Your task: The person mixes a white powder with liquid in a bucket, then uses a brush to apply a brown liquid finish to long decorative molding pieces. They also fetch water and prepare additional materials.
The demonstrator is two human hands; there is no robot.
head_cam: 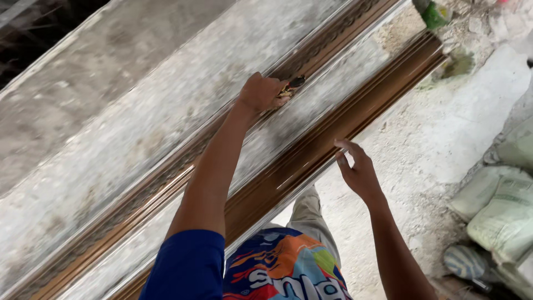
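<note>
A long brown ribbed metal frame rail (311, 150) runs diagonally across a dusty grey slab (166, 111). A second brown channel (161, 172) runs parallel above it. My left hand (260, 92) is closed around a small tool with a red and black tip (293, 85), pressed against the upper channel. My right hand (358, 169) hovers with fingers spread just beside the lower rail's edge, touching or nearly touching it and holding nothing.
Filled grey-white sacks (499, 211) lie on the ground at the right. A green bottle-like object (434, 14) sits at the top right. Pale sandy ground (433, 139) stretches below the rail.
</note>
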